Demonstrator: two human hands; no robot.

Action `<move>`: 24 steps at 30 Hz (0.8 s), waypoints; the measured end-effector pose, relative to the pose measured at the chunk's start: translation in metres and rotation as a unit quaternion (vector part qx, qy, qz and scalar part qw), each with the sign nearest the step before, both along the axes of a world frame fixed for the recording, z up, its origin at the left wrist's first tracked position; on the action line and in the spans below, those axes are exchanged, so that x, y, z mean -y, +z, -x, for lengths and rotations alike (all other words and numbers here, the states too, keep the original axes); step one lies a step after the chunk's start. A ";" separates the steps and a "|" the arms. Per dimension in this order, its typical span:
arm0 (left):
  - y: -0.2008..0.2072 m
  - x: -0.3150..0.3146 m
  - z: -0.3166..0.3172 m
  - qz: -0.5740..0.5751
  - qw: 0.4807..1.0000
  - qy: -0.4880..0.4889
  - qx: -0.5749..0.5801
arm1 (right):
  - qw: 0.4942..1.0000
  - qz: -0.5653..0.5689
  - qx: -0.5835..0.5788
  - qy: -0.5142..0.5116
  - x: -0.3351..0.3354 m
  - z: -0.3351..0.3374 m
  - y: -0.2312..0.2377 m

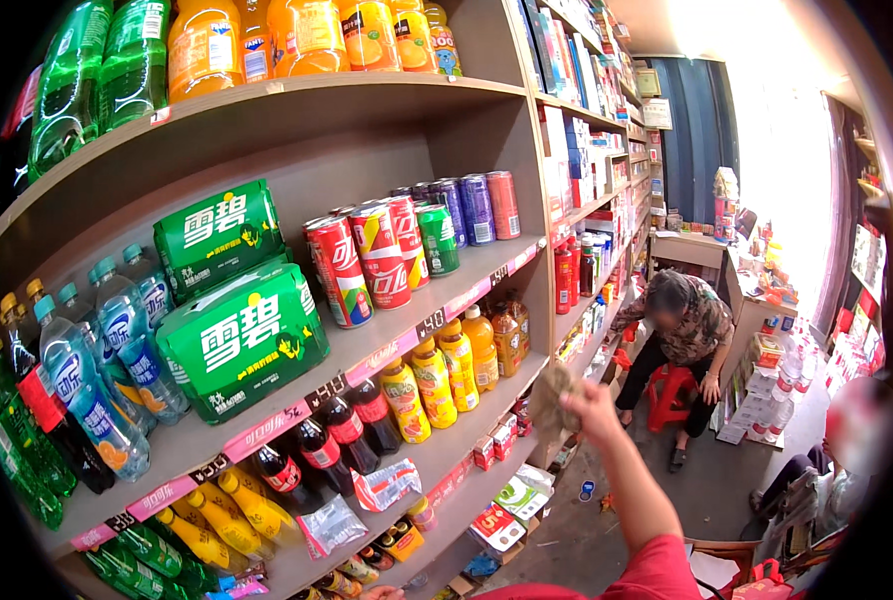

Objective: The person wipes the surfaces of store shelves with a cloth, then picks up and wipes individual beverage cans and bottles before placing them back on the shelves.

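From where I stand, the right hand point(595, 410) is stretched out at the end of a bare forearm below a red sleeve point(652, 572), its grip closed around a crumpled grey-brown cloth point(555, 400). The cloth hangs by the right end of the drinks shelves point(422, 308); whether it touches them I can't tell. Of the left hand point(382, 593), only a sliver shows at the lower edge, too little to tell how its grip stands. On the shelf level with my eye are green shrink-wrapped multipacks point(247, 345), blue-labelled plastic bottles point(97, 400) and red soft-drink cans point(339, 270). Below them stand dark cola bottles point(345, 430) and yellow-labelled juice bottles point(432, 385); large orange-drink bottles point(307, 35) line the shelf above. Farther down the aisle, a person in a camouflage jacket point(697, 325) sits on a red plastic stool point(673, 398), in front of a worktop point(689, 243) near a blue curtain point(697, 130).
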State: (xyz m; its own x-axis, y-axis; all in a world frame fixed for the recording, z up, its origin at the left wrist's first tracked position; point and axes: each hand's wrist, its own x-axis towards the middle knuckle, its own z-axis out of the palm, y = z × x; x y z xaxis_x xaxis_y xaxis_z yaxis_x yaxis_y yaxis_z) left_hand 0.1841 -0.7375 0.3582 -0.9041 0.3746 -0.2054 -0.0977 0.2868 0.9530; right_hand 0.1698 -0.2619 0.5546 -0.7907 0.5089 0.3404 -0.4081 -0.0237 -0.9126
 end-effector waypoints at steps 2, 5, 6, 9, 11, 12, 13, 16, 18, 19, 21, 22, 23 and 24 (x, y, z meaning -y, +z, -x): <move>0.002 -0.001 0.007 0.032 0.999 -0.006 -0.031 | 0.997 -0.078 -0.008 -0.028 -0.022 0.015 0.056; -0.006 0.012 0.013 0.085 0.990 -0.001 -0.114 | 0.980 -0.160 -0.096 -0.067 -0.045 0.041 0.137; -0.023 0.025 0.013 0.080 0.989 0.017 -0.121 | 0.973 -0.184 -0.117 -0.073 -0.050 0.052 0.159; 0.015 0.004 0.008 0.099 0.989 0.057 -0.094 | 0.943 -0.256 -0.195 -0.090 -0.083 0.092 0.201; 0.055 -0.024 0.000 0.107 0.986 0.084 -0.099 | 0.920 -0.316 -0.201 -0.117 -0.099 0.113 0.220; 0.065 -0.040 -0.001 0.103 0.982 0.101 -0.123 | 0.906 -0.360 -0.178 -0.133 -0.109 0.124 0.227; 0.072 -0.057 -0.002 0.100 0.977 0.121 -0.146 | 0.891 -0.390 -0.169 -0.158 -0.116 0.139 0.226; 0.080 -0.136 0.007 -0.029 0.965 0.208 -0.155 | 0.785 -0.584 -0.097 -0.184 -0.137 0.167 0.226; 0.130 -0.193 0.016 -0.039 0.963 0.210 -0.165 | 0.702 -0.669 -0.159 -0.183 -0.168 0.192 0.211; 0.147 -0.218 0.021 -0.030 0.950 0.203 -0.237 | 0.693 -0.677 -0.187 -0.164 -0.177 0.199 0.205; 0.172 -0.255 0.029 -0.028 0.928 0.207 -0.309 | 0.687 -0.670 -0.268 -0.087 -0.173 0.220 0.200; 0.182 -0.267 0.031 -0.041 0.927 0.211 -0.309 | 0.685 -0.657 -0.314 -0.032 -0.166 0.228 0.197; 0.213 -0.293 0.042 0.000 0.928 0.171 -0.331 | 0.694 -0.645 -0.319 0.016 -0.178 0.232 0.194; 0.256 -0.315 0.053 0.050 0.922 0.136 -0.360 | 0.704 -0.624 -0.332 0.062 -0.187 0.235 0.195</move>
State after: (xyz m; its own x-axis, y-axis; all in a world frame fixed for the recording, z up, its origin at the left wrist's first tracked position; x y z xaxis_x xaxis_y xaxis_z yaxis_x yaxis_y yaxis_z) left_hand 0.1313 -0.4226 0.6144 -0.8771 0.1252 0.4636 0.4685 0.4350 0.7689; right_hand -0.0650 -0.0744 0.7493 -0.2576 -0.5738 0.7774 -0.8206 0.5547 0.1375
